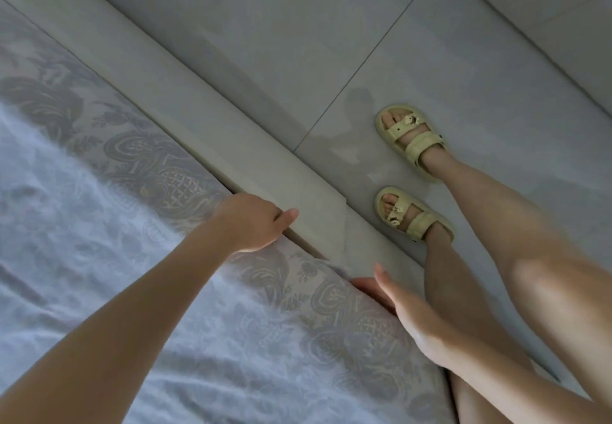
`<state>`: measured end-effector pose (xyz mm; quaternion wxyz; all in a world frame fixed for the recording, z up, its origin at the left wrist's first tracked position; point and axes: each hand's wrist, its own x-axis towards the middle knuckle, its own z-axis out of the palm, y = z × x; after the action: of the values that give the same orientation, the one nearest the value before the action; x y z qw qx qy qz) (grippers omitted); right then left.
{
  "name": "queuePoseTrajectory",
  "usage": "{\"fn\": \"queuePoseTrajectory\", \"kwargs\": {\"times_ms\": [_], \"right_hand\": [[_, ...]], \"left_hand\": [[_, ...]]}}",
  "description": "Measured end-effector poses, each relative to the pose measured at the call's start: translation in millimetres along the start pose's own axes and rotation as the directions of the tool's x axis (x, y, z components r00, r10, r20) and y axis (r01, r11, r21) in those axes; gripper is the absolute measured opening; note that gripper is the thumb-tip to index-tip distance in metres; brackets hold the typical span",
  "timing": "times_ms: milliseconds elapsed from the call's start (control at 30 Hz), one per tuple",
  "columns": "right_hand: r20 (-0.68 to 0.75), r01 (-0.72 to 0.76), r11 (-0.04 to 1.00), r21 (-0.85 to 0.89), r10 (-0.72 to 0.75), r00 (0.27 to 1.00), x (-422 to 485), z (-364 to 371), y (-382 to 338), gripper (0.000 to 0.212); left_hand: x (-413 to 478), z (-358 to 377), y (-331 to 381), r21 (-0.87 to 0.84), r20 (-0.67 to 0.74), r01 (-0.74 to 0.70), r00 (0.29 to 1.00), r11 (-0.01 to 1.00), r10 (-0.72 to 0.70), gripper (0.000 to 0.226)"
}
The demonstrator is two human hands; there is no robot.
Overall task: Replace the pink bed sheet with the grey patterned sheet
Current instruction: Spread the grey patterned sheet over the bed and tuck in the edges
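left hand (251,221) fingertips hidden beside bed frame (185,102), grey patterned sheet (139,258) cut off left and below

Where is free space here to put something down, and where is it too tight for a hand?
Bare floor lies between the bed frame and the sandals. The grey patterned sheet is free inward of the left hand. Tight: the slit between sheet and frame, and the corner where the right hand meets the legs.
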<state>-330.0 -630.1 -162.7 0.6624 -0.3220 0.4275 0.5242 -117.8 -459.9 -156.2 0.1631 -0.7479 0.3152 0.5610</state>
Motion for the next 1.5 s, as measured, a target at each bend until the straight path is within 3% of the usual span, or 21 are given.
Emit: {"fn": "queuePoseTrajectory", "kwargs": {"times_ms": [100,267,333,433,500,567,700,767,833,900,1100,1200,1333,1400,1500], "right_hand": [[0.132,-0.101,0.994,0.050,0.094,0.987,3,9,9,0.061],[0.273,-0.196,0.976,-0.092,0.214,0.938,32,17,-9,0.071],[0.311,-0.220,0.972,-0.078,0.233,0.921,43,14,-11,0.077],[0.347,-0.215,0.970,-0.114,0.241,0.906,49,7,-9,0.076],[0.313,-0.228,0.961,-0.157,0.267,0.912,44,-7,-5,0.079],[0.272,-0.251,0.952,-0.174,0.291,0.917,36,-28,9,0.083],[0.114,-0.161,0.987,-0.013,0.161,0.980,4,-66,49,0.072],[0.035,-0.051,0.997,0.062,0.049,0.998,-9,-79,65,0.064],[-0.015,0.046,0.992,0.117,-0.045,0.999,-20,-89,81,0.071],[0.024,0.071,0.990,0.126,-0.075,0.997,-24,-91,91,0.078],[0.202,0.019,0.998,-0.056,-0.007,0.979,-17,-72,96,0.049],[0.313,0.015,0.992,-0.125,0.025,0.950,-9,-59,91,0.057],[0.435,0.026,0.992,-0.127,0.032,0.900,16,-53,100,0.076],[0.443,-0.033,0.994,-0.105,0.077,0.893,24,-61,105,0.075],[0.318,-0.107,0.979,-0.175,0.159,0.935,15,-85,117,0.071]], "left_hand": [[-15,12,16,0.034,-0.159,-0.016,0.987,0.999,0.022,0.057],[-18,12,51,-0.015,-0.332,-0.034,0.943,0.999,0.027,0.052],[-13,10,58,-0.081,-0.312,-0.027,0.950,0.996,0.000,0.053],[-6,17,66,-0.088,-0.131,-0.016,0.991,0.996,0.004,0.059],[-7,27,80,-0.004,-0.012,-0.033,0.999,0.999,0.033,0.063],[-4,40,99,0.065,0.020,-0.079,0.997,0.995,0.078,0.067],[4,56,141,0.099,0.143,-0.112,0.985,0.989,0.097,0.063],[3,59,149,0.095,0.130,-0.085,0.989,0.992,0.072,0.062],[3,60,152,0.077,0.092,-0.047,0.995,0.996,0.040,0.061],[3,62,151,0.050,0.083,-0.019,0.996,0.999,0.015,0.059],[-5,64,158,0.043,0.018,0.041,0.999,0.998,-0.042,0.063],[-18,70,169,-0.009,-0.113,-0.003,0.994,1.000,0.002,0.062],[-28,86,192,0.009,-0.134,-0.048,0.990,0.999,0.049,0.061],[-25,92,199,0.107,-0.158,-0.047,0.985,0.993,0.063,0.064],[-13,98,202,0.221,-0.156,-0.041,0.985,0.974,0.076,0.068]]}}
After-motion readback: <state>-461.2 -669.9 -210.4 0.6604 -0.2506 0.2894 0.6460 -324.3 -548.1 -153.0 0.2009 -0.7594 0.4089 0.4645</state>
